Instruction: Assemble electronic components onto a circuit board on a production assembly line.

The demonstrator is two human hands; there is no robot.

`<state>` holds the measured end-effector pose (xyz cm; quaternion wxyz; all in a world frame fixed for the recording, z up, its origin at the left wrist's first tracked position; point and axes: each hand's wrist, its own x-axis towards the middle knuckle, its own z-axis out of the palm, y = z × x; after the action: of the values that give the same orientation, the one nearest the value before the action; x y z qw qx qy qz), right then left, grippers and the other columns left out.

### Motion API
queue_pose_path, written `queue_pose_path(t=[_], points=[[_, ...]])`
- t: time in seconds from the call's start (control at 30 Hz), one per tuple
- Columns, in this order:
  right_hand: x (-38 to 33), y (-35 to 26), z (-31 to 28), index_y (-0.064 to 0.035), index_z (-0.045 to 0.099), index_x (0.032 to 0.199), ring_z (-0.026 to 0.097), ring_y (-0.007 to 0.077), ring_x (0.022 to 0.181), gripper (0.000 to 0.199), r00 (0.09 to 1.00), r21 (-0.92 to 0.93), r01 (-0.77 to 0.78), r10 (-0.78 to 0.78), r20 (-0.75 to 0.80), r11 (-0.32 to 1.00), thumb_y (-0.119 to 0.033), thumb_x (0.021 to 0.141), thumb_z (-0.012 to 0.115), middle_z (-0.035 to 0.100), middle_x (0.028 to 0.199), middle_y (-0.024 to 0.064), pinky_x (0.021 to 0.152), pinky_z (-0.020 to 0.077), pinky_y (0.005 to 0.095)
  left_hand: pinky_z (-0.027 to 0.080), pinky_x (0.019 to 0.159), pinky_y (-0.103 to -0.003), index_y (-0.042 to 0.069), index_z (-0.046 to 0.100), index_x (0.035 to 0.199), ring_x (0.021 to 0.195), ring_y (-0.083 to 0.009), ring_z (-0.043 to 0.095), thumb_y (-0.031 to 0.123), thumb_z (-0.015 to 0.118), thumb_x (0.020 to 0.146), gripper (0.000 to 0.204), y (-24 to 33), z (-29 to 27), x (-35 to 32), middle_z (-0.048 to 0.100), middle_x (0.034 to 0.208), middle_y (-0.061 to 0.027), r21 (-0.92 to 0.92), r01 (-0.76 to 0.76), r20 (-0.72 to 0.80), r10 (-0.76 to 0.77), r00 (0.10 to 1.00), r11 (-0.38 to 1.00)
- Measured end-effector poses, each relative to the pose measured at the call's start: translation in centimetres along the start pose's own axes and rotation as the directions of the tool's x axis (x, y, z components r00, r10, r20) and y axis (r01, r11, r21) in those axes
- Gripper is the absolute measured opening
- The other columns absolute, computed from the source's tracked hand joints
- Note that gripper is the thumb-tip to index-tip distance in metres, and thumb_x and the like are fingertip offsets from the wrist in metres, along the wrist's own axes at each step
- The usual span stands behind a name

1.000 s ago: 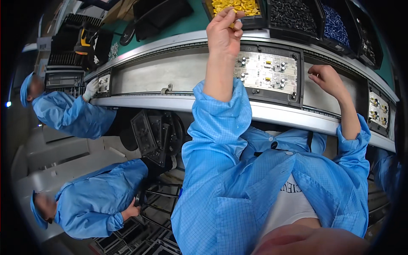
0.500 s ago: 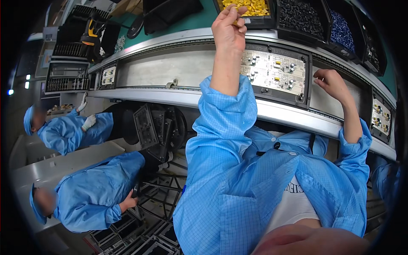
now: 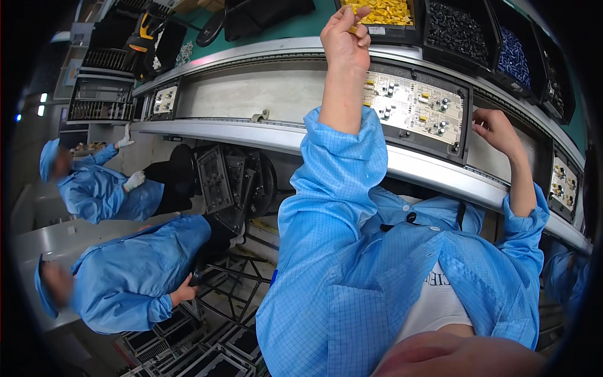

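Bins point(image 3: 461, 28) of parts flank left hand point(image 3: 345, 38), circuit board point(image 3: 414, 107) below.

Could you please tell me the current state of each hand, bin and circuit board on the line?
left hand: raised, pinching a small yellow part
right hand: resting on the carrier's edge
yellow parts bin: full
circuit board: lying in its carrier, partly populated

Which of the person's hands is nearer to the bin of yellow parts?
The left hand: its fingers pinch a yellow part at the front rim of the bin of yellow parts. The right hand rests lower right, beside the circuit board.
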<state>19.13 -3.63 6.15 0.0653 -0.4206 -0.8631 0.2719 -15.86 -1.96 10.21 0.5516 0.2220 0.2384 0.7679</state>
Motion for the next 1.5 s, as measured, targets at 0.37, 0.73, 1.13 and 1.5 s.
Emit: queue_pose_path(t=[0.37,0.73,1.13,1.5], points=[[-0.2,-0.5,0.2,0.0062,0.062,0.104,0.054,0.0121,0.064,0.034,0.992,0.209,-0.005,-0.02,0.121,0.978,-0.002,0.071,0.06,0.062,0.078,0.0099,0.058,0.0446,0.0266,0.031,0.04,-0.021,0.007,0.057,0.11,0.05,-0.0092,0.043,0.012,0.055,0.096,0.015,0.4,0.2,0.4,0.066,0.091,-0.0084,-0.021,-0.03,-0.059,0.028,0.998,0.999],[-2.1,-2.7,-1.1,0.0026,0.06,0.107,0.064,0.0238,0.075,0.036,0.987,0.198,0.144,-0.155,0.041,0.97,-0.005,0.071,0.063,0.065,0.088,0.0158,0.065,0.0489,0.0347,0.035,0.041,-0.024,0.007,0.06,0.104,0.05,-0.0116,0.047,0.009,0.057,0.091,0.013,1.5,1.5,-0.5,0.068,0.09,-0.0104,-0.073,-0.062,-0.027,0.06,0.998,0.995],[2.3,5.9,-13.2,-0.0009,0.07,0.088,0.066,0.037,0.077,0.025,0.715,-0.188,-0.21,0.02,-0.699,0.959,-0.019,0.073,0.063,0.067,0.081,0.0228,0.072,0.0538,0.0422,0.033,0.041,-0.018,0.001,0.053,0.111,0.052,-0.0061,0.044,0.011,0.051,0.099,0.016,-0.7,3.9,-1.5,0.063,0.108,-0.0208,0.264,-0.005,0.173,-0.043,0.984,0.965],[7.4,8.3,-12.2,-0.0058,0.074,0.084,0.068,0.0316,0.079,0.018,0.792,-0.086,-0.199,0.109,-0.6,0.976,-0.016,0.07,0.074,0.07,0.083,0.0168,0.075,0.0531,0.0391,0.035,0.056,-0.016,-0.001,0.07,0.098,0.062,-0.003,0.048,0.005,0.065,0.088,0.013,-3.4,5.9,-3.9,0.068,0.086,-0.0032,0.917,-0.094,0.231,-0.325,0.917,0.387]])
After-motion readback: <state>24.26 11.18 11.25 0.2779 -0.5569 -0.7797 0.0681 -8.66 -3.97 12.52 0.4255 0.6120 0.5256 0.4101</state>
